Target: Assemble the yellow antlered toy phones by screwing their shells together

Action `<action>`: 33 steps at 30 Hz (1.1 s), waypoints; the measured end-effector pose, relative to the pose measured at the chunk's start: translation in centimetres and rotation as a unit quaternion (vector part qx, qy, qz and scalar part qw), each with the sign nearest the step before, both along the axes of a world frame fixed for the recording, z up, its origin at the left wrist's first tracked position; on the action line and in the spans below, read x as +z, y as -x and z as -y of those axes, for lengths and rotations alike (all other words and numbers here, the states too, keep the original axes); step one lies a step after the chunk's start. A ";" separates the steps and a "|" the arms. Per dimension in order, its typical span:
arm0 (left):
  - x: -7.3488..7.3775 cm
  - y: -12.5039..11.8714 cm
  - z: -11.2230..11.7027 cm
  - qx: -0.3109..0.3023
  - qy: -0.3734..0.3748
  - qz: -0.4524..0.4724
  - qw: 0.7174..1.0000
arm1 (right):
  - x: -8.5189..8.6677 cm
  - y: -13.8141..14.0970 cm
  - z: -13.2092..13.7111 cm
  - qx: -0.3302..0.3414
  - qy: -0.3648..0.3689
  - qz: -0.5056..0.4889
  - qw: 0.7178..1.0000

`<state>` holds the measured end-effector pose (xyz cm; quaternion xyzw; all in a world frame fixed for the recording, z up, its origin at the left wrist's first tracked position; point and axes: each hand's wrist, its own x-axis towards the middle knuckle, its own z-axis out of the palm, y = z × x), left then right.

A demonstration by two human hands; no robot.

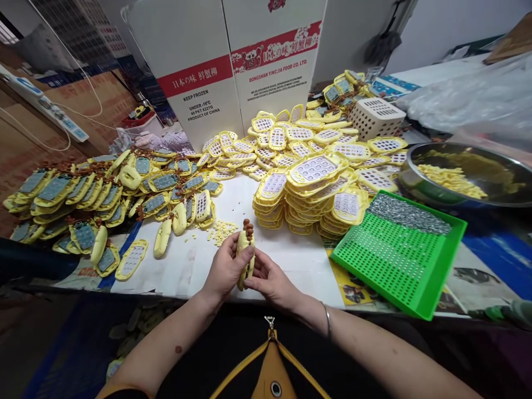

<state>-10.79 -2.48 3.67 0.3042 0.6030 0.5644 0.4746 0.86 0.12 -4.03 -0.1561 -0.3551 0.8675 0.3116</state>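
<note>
My left hand and my right hand meet near the table's front edge. Both are closed on a yellow plastic toy casing, held upright and edge-on, with brown beads at its top. The left thumb presses on its near side, while the right fingertips pinch its lower part. Just beyond lie small yellow pieces in a loose scatter. Stacks of yellow casing halves with keypad holes stand ahead to the right. On the left is a heap of casings with grey-blue boards and brown beads.
A green perforated tray holding many small metal pieces sits at the right. Behind it are a steel bowl with yellow pieces and a white basket. A tall white carton stands at the back. A power strip hangs at the upper left.
</note>
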 end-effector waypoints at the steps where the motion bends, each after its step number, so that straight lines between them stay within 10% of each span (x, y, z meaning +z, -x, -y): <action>1: 0.0 0.0 0.0 0.001 0.000 -0.001 1.000 | 0.0 0.0 0.0 0.002 -0.006 0.001 1.000; 26: 0.5 -0.6 1.2 -0.032 -0.020 -0.070 0.997 | 0.2 -1.0 0.2 0.019 -0.022 0.016 0.999; 33: 0.1 0.8 1.6 -0.117 -0.010 0.247 0.962 | -0.1 -3.4 0.7 0.133 -0.091 0.110 0.981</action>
